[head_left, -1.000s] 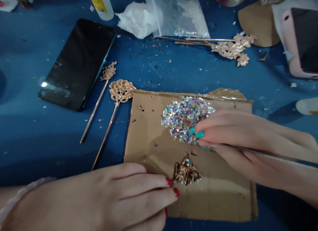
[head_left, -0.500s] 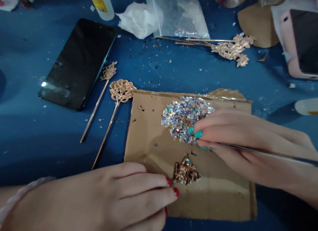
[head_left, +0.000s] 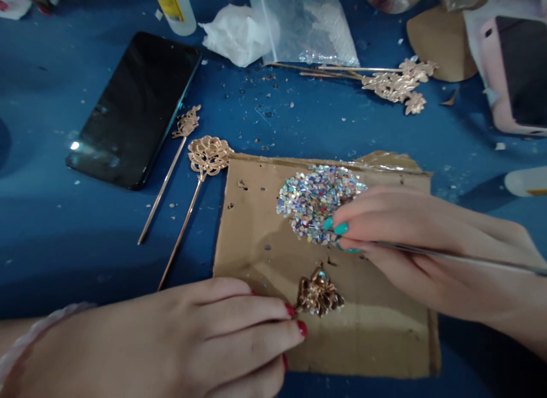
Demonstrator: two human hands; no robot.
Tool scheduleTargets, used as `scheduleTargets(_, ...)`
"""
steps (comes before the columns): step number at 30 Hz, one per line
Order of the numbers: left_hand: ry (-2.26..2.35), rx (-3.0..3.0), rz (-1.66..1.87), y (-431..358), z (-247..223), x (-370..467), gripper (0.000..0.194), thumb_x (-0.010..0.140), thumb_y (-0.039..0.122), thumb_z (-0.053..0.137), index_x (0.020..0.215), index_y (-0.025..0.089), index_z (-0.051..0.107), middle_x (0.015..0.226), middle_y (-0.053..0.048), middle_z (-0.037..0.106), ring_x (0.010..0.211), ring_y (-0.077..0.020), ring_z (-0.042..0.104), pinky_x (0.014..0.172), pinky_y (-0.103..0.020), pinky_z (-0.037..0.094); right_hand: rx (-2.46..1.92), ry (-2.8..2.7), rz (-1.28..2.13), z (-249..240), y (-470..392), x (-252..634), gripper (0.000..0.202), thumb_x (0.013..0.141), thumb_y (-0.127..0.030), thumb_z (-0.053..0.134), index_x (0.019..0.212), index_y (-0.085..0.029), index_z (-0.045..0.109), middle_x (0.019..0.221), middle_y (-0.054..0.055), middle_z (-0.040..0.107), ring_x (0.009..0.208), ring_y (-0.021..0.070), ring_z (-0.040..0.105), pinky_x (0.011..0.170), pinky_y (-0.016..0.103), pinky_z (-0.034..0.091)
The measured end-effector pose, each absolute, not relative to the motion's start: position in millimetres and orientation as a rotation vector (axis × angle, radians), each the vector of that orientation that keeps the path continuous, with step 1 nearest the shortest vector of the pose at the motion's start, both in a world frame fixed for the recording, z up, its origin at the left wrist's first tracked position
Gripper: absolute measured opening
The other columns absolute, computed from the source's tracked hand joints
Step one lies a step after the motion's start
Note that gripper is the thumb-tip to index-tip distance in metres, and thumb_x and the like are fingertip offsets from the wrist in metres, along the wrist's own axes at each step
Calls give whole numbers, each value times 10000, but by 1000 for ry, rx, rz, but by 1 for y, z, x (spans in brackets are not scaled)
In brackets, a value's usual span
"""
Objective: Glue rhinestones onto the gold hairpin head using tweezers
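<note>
Blue table (head_left: 307, 121) below: left hand (head_left: 183, 338) pinches hairpin (head_left: 320, 296); right hand (head_left: 410, 224), fingers closed on thin tool (head_left: 453, 255), should pick stones (head_left: 305, 198) gently.

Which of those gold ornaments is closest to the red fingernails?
The ornament on the cardboard, just beyond the left hand; the pair beside the black phone and the cluster near the plastic bag lie farther off.

Craft workspot, jewellery-type; home or workshop, can't tell. Signs: blue table (head_left: 85, 232) w/ specks & scraps all over, cardboard sheet (head_left: 363, 352) w/ pile of tiny shiny gems (head_left: 305, 198), gold flower-topped pins (head_left: 209, 154) lying abt., clear plastic bag (head_left: 303, 30) w/ whitish contents, yellow-label btl. (head_left: 174, 10) nr. top edge, black phone (head_left: 134, 113) mixed in.
</note>
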State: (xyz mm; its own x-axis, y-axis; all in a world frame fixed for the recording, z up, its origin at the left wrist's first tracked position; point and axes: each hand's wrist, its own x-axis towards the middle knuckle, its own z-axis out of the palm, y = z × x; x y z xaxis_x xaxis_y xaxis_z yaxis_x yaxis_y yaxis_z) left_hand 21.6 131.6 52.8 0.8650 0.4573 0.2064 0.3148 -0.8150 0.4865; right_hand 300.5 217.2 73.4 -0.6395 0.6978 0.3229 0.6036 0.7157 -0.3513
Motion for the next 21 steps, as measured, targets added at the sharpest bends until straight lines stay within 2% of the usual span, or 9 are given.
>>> scheduleTargets(3,556,2597,432,133,53,22,223,931,232,658,1137,269,736,1388,45,623,1268,-164,519,1114,-293,440,-1009,-2486,295,72,212,299,89,900,-394,738,927,-316,704,976,19,759,977,221,753,878,355,671)
scheduleTargets(6,550,2596,423,134,52,22,221,931,243,664,1138,273,737,1381,50,622,1268,-163,509,1118,-294,425,-999,-2493,294,72,212,297,72,906,-370,734,918,-308,698,978,21,759,991,224,750,888,360,669)
scheduleTargets(8,549,2591,435,134,52,22,216,927,233,670,1128,269,740,1371,49,627,1263,-162,511,1113,-293,425,-948,-2507,282,73,216,297,27,929,-295,708,916,-299,685,961,8,763,954,200,756,883,329,667)
scheduleTargets(12,550,2595,433,135,52,23,227,930,237,666,1144,270,735,1388,44,618,1272,-165,511,1103,-290,442,-806,-2523,266,73,225,297,132,957,-131,639,935,-262,646,924,-13,775,851,125,758,869,220,649)
scheduleTargets(17,522,2607,424,137,51,23,235,928,245,662,1150,265,734,1382,29,623,1268,-175,517,1104,-298,455,-830,-2526,291,72,225,298,152,951,-116,631,945,-268,634,945,-27,780,850,130,762,828,241,670)
scheduleTargets(21,509,2599,427,137,52,22,251,926,246,662,1168,260,729,1390,29,613,1282,-177,503,1115,-302,437,-819,-2538,294,73,223,299,107,970,-152,630,969,-259,641,963,-29,780,871,104,753,883,200,641)
